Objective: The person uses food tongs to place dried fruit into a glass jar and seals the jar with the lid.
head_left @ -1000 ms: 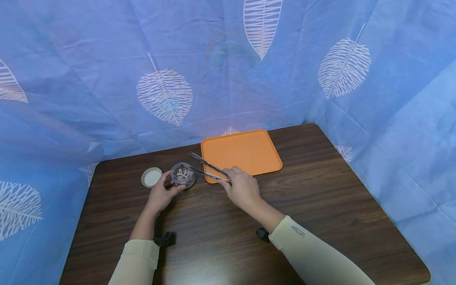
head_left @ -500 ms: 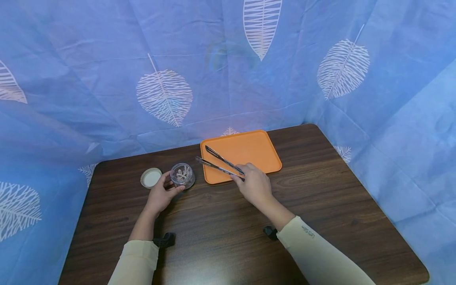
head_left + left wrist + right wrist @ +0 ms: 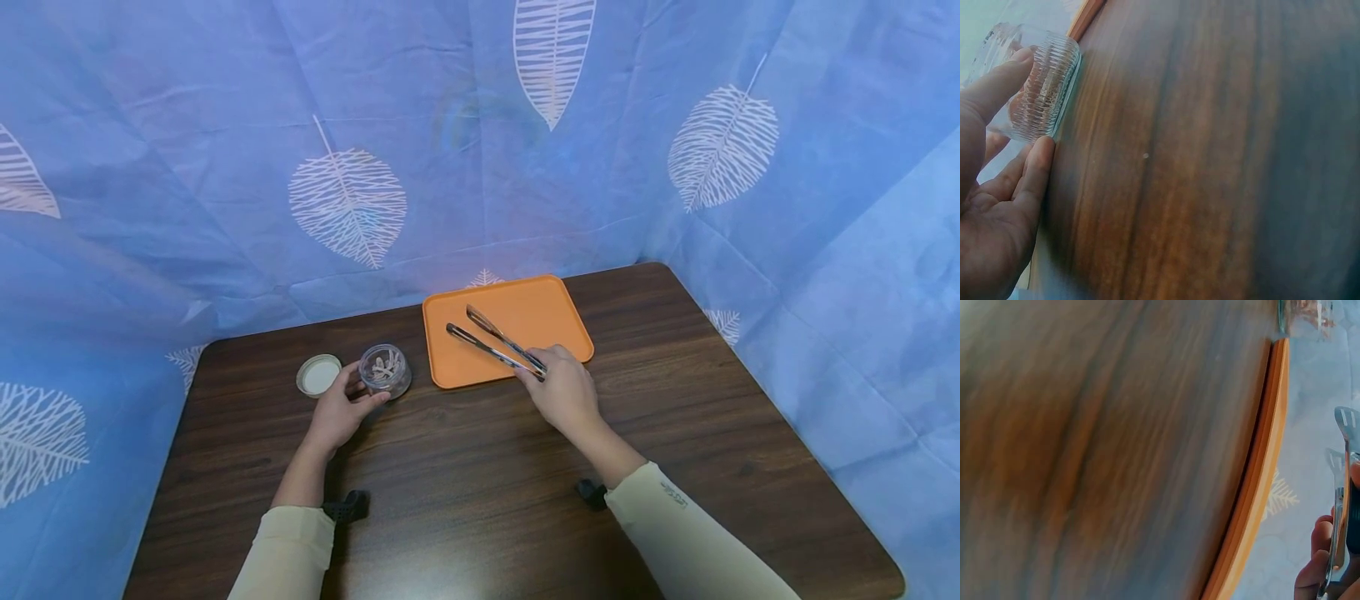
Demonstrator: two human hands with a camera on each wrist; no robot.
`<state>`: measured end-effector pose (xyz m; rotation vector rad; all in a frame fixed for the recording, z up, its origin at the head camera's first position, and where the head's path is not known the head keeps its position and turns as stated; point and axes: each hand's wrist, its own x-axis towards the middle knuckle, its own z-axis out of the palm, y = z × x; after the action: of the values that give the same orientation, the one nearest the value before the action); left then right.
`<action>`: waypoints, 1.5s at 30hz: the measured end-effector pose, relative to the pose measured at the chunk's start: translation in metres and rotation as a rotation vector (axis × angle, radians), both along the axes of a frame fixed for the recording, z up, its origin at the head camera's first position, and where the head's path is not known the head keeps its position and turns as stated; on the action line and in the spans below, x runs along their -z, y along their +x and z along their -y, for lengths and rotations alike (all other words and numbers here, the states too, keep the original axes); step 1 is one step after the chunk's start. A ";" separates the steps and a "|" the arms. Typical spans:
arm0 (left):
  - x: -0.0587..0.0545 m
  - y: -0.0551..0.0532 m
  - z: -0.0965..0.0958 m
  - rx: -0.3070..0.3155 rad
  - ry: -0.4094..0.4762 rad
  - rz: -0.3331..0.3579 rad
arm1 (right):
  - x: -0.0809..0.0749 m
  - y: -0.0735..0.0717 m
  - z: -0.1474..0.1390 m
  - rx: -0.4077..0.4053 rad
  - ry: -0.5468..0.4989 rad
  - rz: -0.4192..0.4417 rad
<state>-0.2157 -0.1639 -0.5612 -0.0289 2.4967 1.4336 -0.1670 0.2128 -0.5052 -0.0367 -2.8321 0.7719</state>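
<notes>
My left hand (image 3: 340, 412) holds a clear ribbed jar (image 3: 1041, 87) by its side, thumb on one side and fingers on the other. The jar stands on the table, its mouth uncovered, with pale brownish strips inside. Their kind is too small to tell. My right hand (image 3: 564, 390) grips metal tongs (image 3: 491, 344) above the orange tray (image 3: 525, 300). The tongs' two arms are spread, and I see nothing between their tips. In the right wrist view the tongs (image 3: 1342, 487) show slotted ends, held above the tray's rim.
A round lid (image 3: 318, 375) lies on the table to the left of the jar. The dark wooden table (image 3: 465, 467) reaches back to a blue curtain (image 3: 465, 167) with white leaf prints. The tray lies near the table's back edge.
My right hand has moved to the right with the tongs, from over the jar to over the tray. The left hand and the jar have stayed in place.
</notes>
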 end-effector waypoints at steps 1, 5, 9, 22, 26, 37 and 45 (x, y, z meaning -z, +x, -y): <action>0.000 0.000 0.000 0.000 -0.001 0.002 | 0.001 0.000 -0.003 0.007 -0.004 0.003; 0.001 0.001 0.000 0.001 0.001 0.007 | 0.004 0.002 -0.016 0.027 -0.017 0.000; 0.001 0.001 0.000 -0.002 -0.001 0.009 | 0.006 0.004 -0.028 0.045 -0.027 -0.011; 0.000 0.000 0.000 -0.005 0.004 0.007 | 0.017 0.008 -0.076 0.129 -0.028 -0.028; 0.000 0.000 0.000 -0.004 0.001 0.006 | 0.021 0.012 -0.096 0.156 -0.017 -0.038; 0.000 -0.001 -0.001 -0.001 0.008 0.004 | 0.026 0.023 -0.140 0.245 0.012 0.011; -0.002 0.000 -0.001 0.000 0.005 0.002 | 0.030 0.025 -0.153 0.253 0.036 0.089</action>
<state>-0.2157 -0.1628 -0.5592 -0.0297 2.4918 1.4388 -0.1423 0.3661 -0.5348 -0.4246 -2.8459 0.6778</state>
